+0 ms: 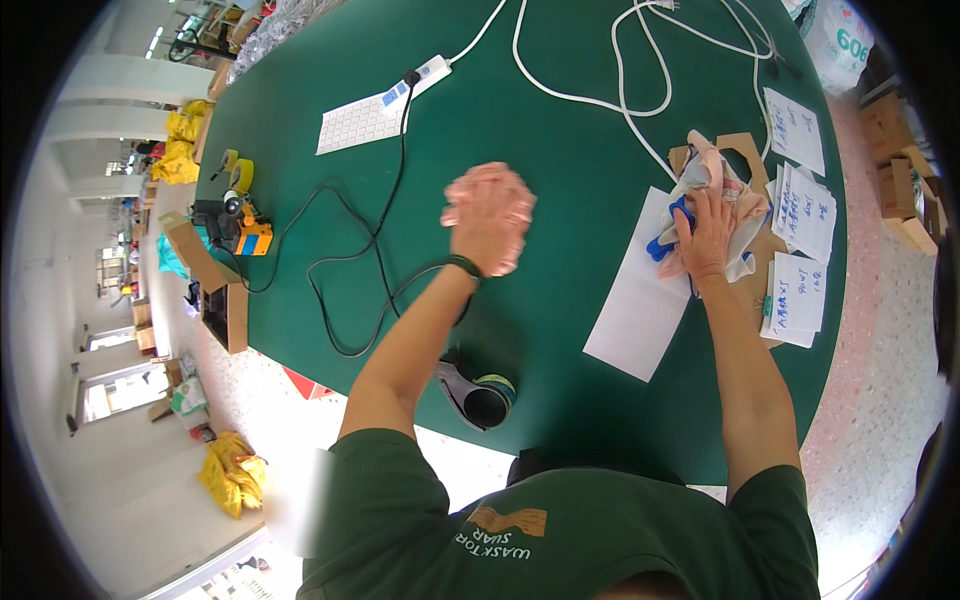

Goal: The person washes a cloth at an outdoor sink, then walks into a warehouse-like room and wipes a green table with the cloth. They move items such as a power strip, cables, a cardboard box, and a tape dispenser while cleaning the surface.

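My left hand point(489, 217) is over the middle of the green table point(559, 307), blurred. A pinkish, crumpled-looking mass shows around its fingers, and I cannot tell whether it is a held thing or blur. A dark band circles that wrist. On the right, my right hand point(707, 232) grips a bunch of soft cloth point(742, 206) in pale pink and white with blue edging. The cloth lies partly on a brown cardboard piece point(750, 289) with a round cutout. Beside it is a blank white paper sheet point(637, 300), overlapped by the cloth.
Handwritten paper slips point(799, 292) line the right edge. A white power strip point(431, 71) and keyboard point(360, 124) lie further back, with white cable point(577, 97) and black cable point(375, 240) looped about. Tape rolls point(241, 176) and an open cardboard box point(234, 319) stand left; a tape roll point(484, 405) sits near me.
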A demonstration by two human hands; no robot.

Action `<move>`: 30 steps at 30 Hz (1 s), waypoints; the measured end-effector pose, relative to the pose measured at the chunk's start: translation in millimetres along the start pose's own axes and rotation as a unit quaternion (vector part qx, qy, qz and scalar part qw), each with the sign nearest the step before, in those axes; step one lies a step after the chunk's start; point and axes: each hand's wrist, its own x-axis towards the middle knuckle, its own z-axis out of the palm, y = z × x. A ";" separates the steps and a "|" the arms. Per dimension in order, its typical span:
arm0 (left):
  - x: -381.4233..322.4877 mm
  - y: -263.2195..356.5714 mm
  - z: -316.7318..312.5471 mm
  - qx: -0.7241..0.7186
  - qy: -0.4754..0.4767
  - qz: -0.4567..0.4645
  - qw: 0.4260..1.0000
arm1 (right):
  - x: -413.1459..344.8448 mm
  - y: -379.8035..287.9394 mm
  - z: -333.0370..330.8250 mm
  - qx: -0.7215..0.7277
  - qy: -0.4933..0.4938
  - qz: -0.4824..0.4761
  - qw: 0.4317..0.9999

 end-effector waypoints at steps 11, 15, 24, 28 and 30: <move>60.8 -136.1 60.5 -0.033 0.034 -0.189 0.981 | 0.0 -0.4 -1.9 0.003 -0.020 0.007 1.000; 98.5 -156.0 46.6 0.191 -0.103 -0.128 0.968 | -0.1 -2.7 -2.8 -0.013 -0.026 0.012 1.000; 137.8 -147.7 55.7 0.111 -0.115 -0.198 0.967 | 2.2 -7.6 -5.5 -0.017 -0.034 0.021 0.999; 153.3 -79.4 53.3 0.073 -0.021 -0.175 0.982 | 2.3 -9.0 -6.8 -0.005 -0.026 0.008 1.000; 164.7 -27.1 40.0 0.040 0.029 -0.132 0.990 | 2.5 -10.3 -7.1 -0.018 -0.044 0.026 0.999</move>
